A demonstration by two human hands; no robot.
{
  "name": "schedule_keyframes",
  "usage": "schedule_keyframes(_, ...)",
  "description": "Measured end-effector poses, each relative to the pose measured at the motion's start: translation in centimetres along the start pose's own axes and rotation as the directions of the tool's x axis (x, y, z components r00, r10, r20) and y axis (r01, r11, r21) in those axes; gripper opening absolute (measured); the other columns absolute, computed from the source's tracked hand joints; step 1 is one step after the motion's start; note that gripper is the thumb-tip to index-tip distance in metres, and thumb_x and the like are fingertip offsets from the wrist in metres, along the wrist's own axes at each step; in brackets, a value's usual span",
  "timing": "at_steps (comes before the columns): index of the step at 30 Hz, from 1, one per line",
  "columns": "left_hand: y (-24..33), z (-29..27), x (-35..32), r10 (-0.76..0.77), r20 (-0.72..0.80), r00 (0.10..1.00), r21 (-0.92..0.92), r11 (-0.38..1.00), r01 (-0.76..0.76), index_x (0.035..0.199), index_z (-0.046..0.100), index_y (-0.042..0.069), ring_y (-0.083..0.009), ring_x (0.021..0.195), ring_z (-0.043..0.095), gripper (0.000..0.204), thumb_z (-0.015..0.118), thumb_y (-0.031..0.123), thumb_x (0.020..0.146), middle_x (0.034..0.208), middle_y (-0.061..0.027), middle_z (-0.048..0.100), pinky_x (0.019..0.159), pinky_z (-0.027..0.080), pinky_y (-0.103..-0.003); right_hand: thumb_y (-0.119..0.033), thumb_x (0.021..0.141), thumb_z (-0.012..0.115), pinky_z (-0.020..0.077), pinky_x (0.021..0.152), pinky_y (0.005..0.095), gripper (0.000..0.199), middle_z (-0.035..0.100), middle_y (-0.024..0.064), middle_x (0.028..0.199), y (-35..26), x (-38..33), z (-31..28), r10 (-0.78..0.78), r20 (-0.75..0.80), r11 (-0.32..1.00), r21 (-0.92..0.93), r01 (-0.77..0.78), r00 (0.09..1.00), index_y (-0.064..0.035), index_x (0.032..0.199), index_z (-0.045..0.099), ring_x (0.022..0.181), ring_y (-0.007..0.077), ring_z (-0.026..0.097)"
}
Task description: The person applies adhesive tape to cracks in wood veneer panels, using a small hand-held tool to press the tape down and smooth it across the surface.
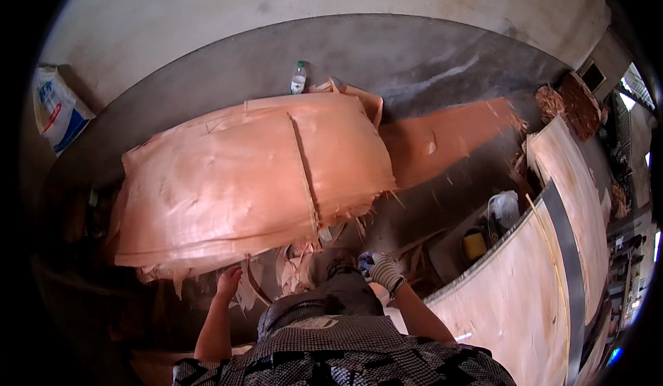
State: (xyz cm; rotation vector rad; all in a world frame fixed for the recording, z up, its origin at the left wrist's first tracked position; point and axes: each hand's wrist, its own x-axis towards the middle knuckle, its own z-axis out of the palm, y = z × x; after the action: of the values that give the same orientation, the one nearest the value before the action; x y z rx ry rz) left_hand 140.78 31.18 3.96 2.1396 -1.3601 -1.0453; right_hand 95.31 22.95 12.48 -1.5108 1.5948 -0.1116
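Observation:
A stack of thin orange-brown wood veneer sheets [228, 179] lies in front of me, with ragged edges and a dark split running through the top sheet. My bare left hand [228, 282] hangs just off the near edge of the stack, fingers loosely stretched and nothing visible in them. My right hand [385, 272] wears a striped work glove and is closed beside my right knee. At its fingers shows a small dark blue patch [367, 260], either part of the glove or something held; I cannot make out which. Torn veneer scraps [297, 268] lie between my legs and the stack.
Another veneer strip [449, 140] extends right from the stack. A pale sheet-covered surface [497, 289] with a dark band curves along my right. A bottle with a green cap [298, 78] stands behind the stack. A white-and-blue sack [61, 109] leans at the far left wall.

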Motion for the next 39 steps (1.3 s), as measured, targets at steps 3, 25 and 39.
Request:
schedule_keyframes(3,6.4,1.0,2.3,0.066,0.055,0.996,0.008,0.998,-0.066,0.107,0.059,0.002,-0.03,0.091,0.061,0.035,0.047,0.028,0.087,0.098,-0.0174,0.063,0.08,0.046,-0.034,-0.017,0.084,0.057,0.0488,0.061,0.0311,0.025,0.063,0.0092,0.085,0.9,7.5,-1.5,0.002,-0.051,0.942,0.335,0.015,0.999,-0.0011,0.104,0.057,0.067,0.0167,0.059)
schedule_keyframes(25,13.9,7.8,-5.2,-0.497,0.225,0.838,-0.225,0.81,0.541,0.109,0.049,0.0,-0.0203,0.084,0.054,0.027,0.048,0.017,0.088,0.094,-0.0092,0.057,0.072,0.045,-0.032,-0.017,0.083,0.059,0.0496,0.062,0.0295,0.021,0.052,0.0014,0.088,-17.5,57.7,-15.8,0.089,-0.155,0.022,0.988,0.154,0.984,-0.0128,0.103,0.055,0.07,0.014,0.049)
schedule_keyframes(39,0.4,1.8,2.6,-0.293,0.443,0.848,-0.017,0.942,0.335,0.11,0.056,0.006,-0.0278,0.09,0.06,0.037,0.052,0.033,0.086,0.097,-0.0144,0.062,0.078,0.047,-0.034,-0.017,0.085,0.058,0.0455,0.059,0.0225,0.022,0.054,0.0013,0.08,-7.7,29.7,-34.8,0.416,-0.724,-0.035,0.591,0.806,0.549,-0.0064,0.104,0.056,0.071,0.0117,0.053)
